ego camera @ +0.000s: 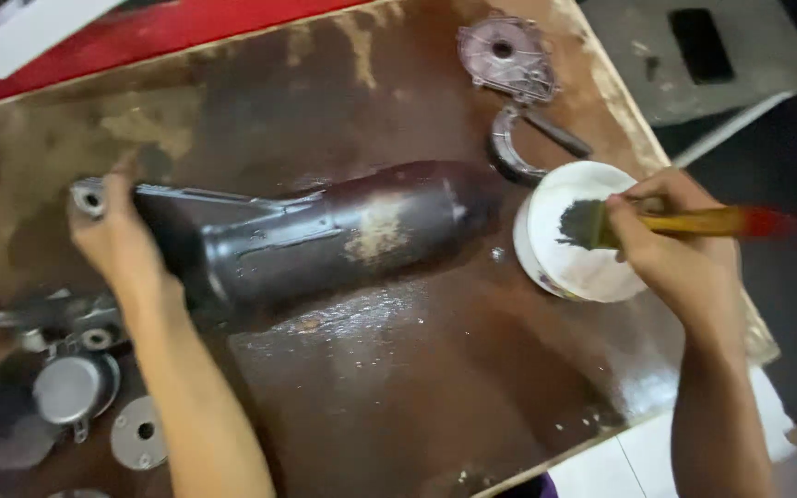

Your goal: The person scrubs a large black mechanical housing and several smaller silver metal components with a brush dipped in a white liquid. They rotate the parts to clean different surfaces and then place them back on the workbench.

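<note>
The left hand (117,244) grips the narrow end of a long dark metal housing (325,235) lying lengthwise across the wet brown surface (398,387). The right hand (671,244) clasps a paintbrush (657,223), bristles over a white bowl (574,235) just beyond the housing's wide end.

You have a dark grey metal housing (325,235) with a pale worn patch, a white bowl (574,263), a yellow-and-red-handled brush (675,221), and a stained brown tabletop (398,387).
</note>
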